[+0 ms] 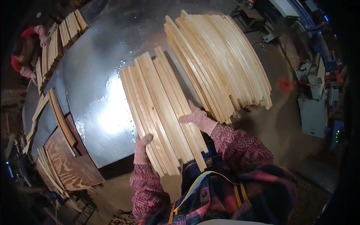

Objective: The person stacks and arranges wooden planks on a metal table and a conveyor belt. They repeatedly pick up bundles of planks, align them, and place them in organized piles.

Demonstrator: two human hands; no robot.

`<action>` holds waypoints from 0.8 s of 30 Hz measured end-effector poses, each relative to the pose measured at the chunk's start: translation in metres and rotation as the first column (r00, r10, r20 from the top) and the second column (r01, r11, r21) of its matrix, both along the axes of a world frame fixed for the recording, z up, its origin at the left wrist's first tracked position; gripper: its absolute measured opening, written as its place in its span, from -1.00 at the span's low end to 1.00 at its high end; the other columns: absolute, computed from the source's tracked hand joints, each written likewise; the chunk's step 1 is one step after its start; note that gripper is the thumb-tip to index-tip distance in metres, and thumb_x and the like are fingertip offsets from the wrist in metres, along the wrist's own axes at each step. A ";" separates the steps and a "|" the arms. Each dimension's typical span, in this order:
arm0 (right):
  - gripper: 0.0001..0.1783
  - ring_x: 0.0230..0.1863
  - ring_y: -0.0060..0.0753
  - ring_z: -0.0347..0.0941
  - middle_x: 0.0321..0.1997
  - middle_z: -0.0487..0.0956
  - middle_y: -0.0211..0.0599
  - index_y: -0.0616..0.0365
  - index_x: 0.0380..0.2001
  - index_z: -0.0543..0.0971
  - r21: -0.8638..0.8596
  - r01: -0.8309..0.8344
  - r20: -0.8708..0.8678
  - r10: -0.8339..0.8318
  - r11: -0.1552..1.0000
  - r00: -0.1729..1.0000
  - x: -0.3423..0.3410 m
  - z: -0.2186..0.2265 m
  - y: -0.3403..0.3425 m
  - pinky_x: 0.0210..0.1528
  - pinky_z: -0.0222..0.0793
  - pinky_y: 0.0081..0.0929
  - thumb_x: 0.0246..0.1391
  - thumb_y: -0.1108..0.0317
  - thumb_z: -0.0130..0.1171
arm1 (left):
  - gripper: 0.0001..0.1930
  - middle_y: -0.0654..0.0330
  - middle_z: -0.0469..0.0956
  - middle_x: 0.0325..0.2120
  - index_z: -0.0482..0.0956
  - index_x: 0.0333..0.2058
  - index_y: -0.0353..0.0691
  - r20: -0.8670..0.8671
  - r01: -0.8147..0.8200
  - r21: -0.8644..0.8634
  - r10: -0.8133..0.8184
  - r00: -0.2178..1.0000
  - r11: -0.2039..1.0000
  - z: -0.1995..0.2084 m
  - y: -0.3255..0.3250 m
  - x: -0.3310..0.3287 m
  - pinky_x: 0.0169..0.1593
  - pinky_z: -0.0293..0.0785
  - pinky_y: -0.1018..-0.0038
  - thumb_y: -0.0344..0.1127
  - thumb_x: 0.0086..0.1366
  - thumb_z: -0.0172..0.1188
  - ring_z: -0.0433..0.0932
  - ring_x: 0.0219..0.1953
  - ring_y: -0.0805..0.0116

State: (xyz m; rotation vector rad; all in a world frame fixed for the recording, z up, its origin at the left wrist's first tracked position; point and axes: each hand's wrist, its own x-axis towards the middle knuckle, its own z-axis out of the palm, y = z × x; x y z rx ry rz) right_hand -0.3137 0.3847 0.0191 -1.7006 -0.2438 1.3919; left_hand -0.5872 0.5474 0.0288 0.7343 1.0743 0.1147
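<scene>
A stack of pale wooden strips [159, 116] lies side by side in front of me, its near ends overhanging the metal table's edge, some strips sticking out farther than others. My left hand [142, 149], in a pinkish knitted glove, grips the stack's left side with the thumb on top. On its right side, my right hand [198, 118], gloved alike, presses with the thumb over the upper face. The fingers of both hands are mostly hidden beside and below the wood. Just right of this stack, across a narrow gap, rests a larger pile of similar strips [221, 63].
The shiny metal table [93, 82] carries both stacks. At the far left, a co-worker's gloved hands [41, 34] touch other strips [52, 48]. Loose strips [62, 120] lie near a brown plywood board [71, 161]. Machinery with a grey box [312, 116] stands at right.
</scene>
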 end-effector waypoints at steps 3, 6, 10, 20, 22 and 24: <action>0.46 0.50 0.00 0.04 0.43 0.20 0.22 0.14 0.49 -0.19 0.096 -0.080 0.002 0.081 0.992 0.997 -0.006 0.035 -0.001 0.50 -0.10 -0.35 -0.29 0.07 0.63 | -0.48 0.08 0.57 -0.19 0.32 0.19 -0.35 0.074 -0.051 0.025 0.049 0.996 0.998 0.024 -0.016 -0.017 -0.08 0.58 0.38 -0.23 0.32 0.09 0.60 -0.24 0.25; 0.41 0.46 -0.06 0.12 0.41 0.24 0.21 0.21 0.48 -0.18 0.031 -0.226 0.266 0.210 0.974 0.941 0.007 0.074 -0.007 0.49 -0.08 -0.38 -0.24 0.10 0.60 | -0.50 0.04 0.55 -0.17 0.27 0.24 -0.29 0.050 -0.112 0.153 0.105 0.993 0.982 0.042 -0.030 -0.015 -0.13 0.62 0.37 -0.24 0.39 0.00 0.61 -0.25 0.23; 0.28 0.38 -0.13 0.23 0.34 0.33 0.22 0.51 0.40 -0.07 0.391 -0.088 0.121 0.044 0.916 0.992 0.075 0.123 -0.042 0.42 0.08 -0.42 -0.16 0.15 0.54 | -0.51 0.01 0.55 -0.15 0.22 0.29 -0.24 0.184 -0.119 0.272 0.070 0.980 0.955 0.077 -0.063 0.041 -0.16 0.63 0.36 -0.24 0.44 -0.06 0.61 -0.23 0.21; 0.17 0.39 -0.15 0.25 0.31 0.40 0.06 0.44 0.38 0.09 0.523 0.019 0.035 -0.044 0.852 0.998 0.310 0.173 -0.172 0.38 0.16 -0.35 -0.07 -0.09 0.44 | -0.12 0.02 0.57 -0.08 0.05 0.38 -0.25 0.121 0.188 0.497 -0.282 0.952 0.847 0.145 -0.150 0.315 -0.11 0.59 0.40 -0.12 0.20 0.33 0.62 -0.19 0.29; 0.19 0.41 -0.04 0.21 0.35 0.34 0.10 0.32 0.40 0.10 0.078 -0.089 0.481 0.040 0.993 0.876 0.337 0.157 -0.161 0.41 0.10 -0.33 -0.07 -0.29 0.30 | -0.05 -0.02 0.57 -0.09 -0.01 0.40 -0.30 -0.130 0.373 0.631 -0.381 0.915 0.681 0.131 -0.146 0.353 -0.16 0.60 0.41 -0.01 0.23 0.32 0.62 -0.21 0.32; 0.23 0.42 0.07 0.17 0.40 0.28 0.14 0.21 0.43 0.11 -0.306 -0.073 0.755 0.288 0.949 0.589 0.356 0.145 -0.154 0.44 0.05 -0.32 -0.07 -0.49 0.16 | -0.13 0.07 0.38 0.15 -0.07 0.43 -0.15 -0.412 0.694 0.466 -0.559 0.720 0.550 0.118 -0.144 0.382 0.11 0.44 0.43 0.05 0.32 0.16 0.55 -0.01 0.31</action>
